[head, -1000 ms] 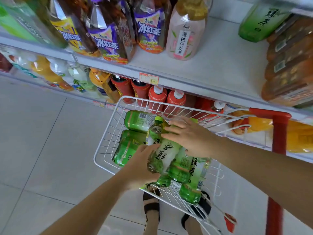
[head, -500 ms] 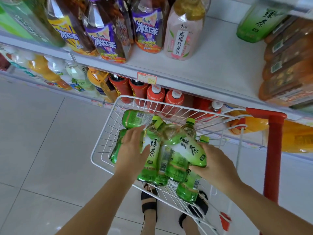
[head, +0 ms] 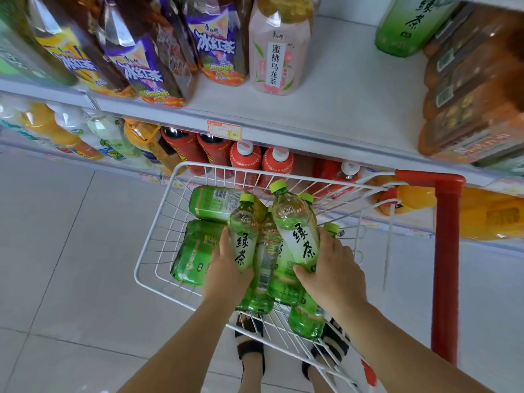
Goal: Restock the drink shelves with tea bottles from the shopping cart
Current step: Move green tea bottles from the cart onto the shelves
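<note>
Head view, right hand (head: 334,275), tea bottle (head: 297,231) lifted higher

head camera, facing steeply down, close over cart (head: 158,222) and shelves (head: 340,109).

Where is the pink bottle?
In the head view, the pink bottle stands at the top middle on the upper shelf. It is just right of the purple-labelled tea bottles, with bare shelf on its right.
</note>
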Demonstrator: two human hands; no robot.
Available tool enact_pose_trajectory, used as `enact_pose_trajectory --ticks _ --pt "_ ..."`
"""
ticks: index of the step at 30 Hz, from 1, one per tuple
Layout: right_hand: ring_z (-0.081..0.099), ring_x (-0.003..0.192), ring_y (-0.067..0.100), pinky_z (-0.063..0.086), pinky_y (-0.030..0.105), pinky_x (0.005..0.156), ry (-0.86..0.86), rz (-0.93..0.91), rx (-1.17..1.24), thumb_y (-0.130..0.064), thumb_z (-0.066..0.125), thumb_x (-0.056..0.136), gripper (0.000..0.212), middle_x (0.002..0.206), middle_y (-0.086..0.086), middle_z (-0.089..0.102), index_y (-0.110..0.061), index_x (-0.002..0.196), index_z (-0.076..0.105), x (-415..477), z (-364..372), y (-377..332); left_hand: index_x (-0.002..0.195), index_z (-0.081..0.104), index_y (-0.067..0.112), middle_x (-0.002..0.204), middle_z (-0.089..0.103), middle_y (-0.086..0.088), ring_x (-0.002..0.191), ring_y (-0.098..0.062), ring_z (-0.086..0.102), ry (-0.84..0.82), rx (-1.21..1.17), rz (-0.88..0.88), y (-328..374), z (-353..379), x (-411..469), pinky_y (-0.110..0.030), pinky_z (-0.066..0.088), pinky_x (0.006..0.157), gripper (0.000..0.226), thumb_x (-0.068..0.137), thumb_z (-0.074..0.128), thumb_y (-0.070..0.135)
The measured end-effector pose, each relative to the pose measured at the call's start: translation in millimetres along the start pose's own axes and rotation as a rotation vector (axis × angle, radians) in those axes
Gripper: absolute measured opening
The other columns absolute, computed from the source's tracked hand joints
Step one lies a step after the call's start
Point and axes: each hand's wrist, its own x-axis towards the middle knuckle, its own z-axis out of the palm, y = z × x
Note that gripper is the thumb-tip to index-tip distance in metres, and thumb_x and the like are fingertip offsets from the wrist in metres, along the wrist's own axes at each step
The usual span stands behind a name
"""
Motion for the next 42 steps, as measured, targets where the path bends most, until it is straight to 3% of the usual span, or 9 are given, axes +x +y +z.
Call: enact_pose_trajectory --ticks 3,8,12,16,25,28,33,38,42 --pt "0.049 0.116 0.02 0.048 0.033 0.075 -0.024 -0.04 -0.021 -0.051 0.059 0.081 0.086 0.135 -0.002 0.042 -0.02 0.146 0.012 12 -8 -7 0.148 0.007 0.033 0.132 0.052 -0.012 0.06 -0.02 0.066 -0.053 -0.203 -0.061 0 -7 3 -0.033 0.056 0.048 0.094 0.08 0.069 0.011" --pt "0.061 0.086 0.017 0.05 0.032 0.073 -0.282 0.045 0.23 -0.04 0.071 0.072 0.063 0.098 -0.003 0.061 -0.019 0.122 0.04 18 -42 -8 0.146 0.019 0.032 0.098 0.055 -0.001 0.074 -0.029 0.066 -0.099 -0.452 -0.095 21 -32 -22 -0.045 0.058 0.064 0.091 0.077 0.07 0.003" --pt "0.064 0.085 0.015 0.052 0.038 0.084 -0.313 -0.053 0.439 -0.039 0.074 0.071 0.046 0.096 -0.001 0.067 -0.02 0.108 0.055 -20 -92 -2 0.144 0.022 0.032 0.092 0.053 0.011 0.076 -0.026 0.068 -0.079 -0.474 0.025 56 -63 -66 -0.049 0.059 0.066 0.087 0.077 0.072 0.006" --pt "0.065 0.085 0.01 0.054 0.038 0.081 -0.161 -0.125 0.56 -0.047 0.076 0.062 0.053 0.094 -0.008 0.068 -0.025 0.107 0.057 -62 -158 6 0.139 0.025 0.041 0.103 0.062 0.006 0.079 -0.016 0.068 -0.014 -0.48 0.221 106 -101 -111 -0.044 0.059 0.066 0.084 0.076 0.075 0.015" --pt "0.057 0.087 -0.001 0.046 0.013 0.071 0.322 -0.202 0.735 -0.043 0.064 0.083 0.04 0.098 -0.018 0.058 -0.034 0.115 0.042 -117 -299 39 0.123 0.01 0.068 0.11 0.044 0.035 0.089 0.016 0.055 0.124 -0.451 0.718 247 -148 -194 -0.011 0.051 0.067 0.088 0.077 0.075 0.03" --pt "0.058 0.1 0.014 0.047 0.03 0.084 0.471 -0.174 0.813 -0.039 0.066 0.083 0.051 0.109 -0.008 0.061 -0.026 0.128 0.046 -113 -338 52 0.139 0.009 0.054 0.114 0.047 0.025 0.09 0.012 0.056 0.131 -0.409 0.824 297 -158 -201 -0.014 0.051 0.071 0.088 0.081 0.071 0.03" --pt "0.06 0.095 0.019 0.048 0.032 0.081 0.593 -0.162 0.851 -0.034 0.068 0.082 0.053 0.105 -0.004 0.062 -0.02 0.129 0.047 -89 -386 66 0.148 0.013 0.028 0.098 0.042 0.03 0.07 0.032 0.043 0.089 -0.403 0.87 370 -167 -199 0.0 0.042 0.061 0.081 0.087 0.066 0.021" --pt "0.057 0.091 0.017 0.04 0.023 0.071 0.715 -0.174 0.937 -0.018 0.071 0.08 0.048 0.104 0.001 0.06 -0.009 0.12 0.047 -48 -418 62 0.147 0.019 0.025 0.123 0.057 0.007 0.095 -0.006 0.06 0.219 -0.476 0.837 428 -168 -174 -0.032 0.052 0.085 0.082 0.082 0.069 0.02" --pt "0.052 0.095 0.012 0.038 0.011 0.066 0.789 -0.183 1.019 -0.012 0.071 0.08 0.059 0.108 -0.002 0.054 -0.008 0.129 0.038 -19 -430 57 0.146 0.024 0.024 0.127 0.056 0.007 0.111 -0.013 0.056 0.32 -0.504 0.845 458 -166 -150 -0.032 0.048 0.092 0.082 0.079 0.071 0.017"
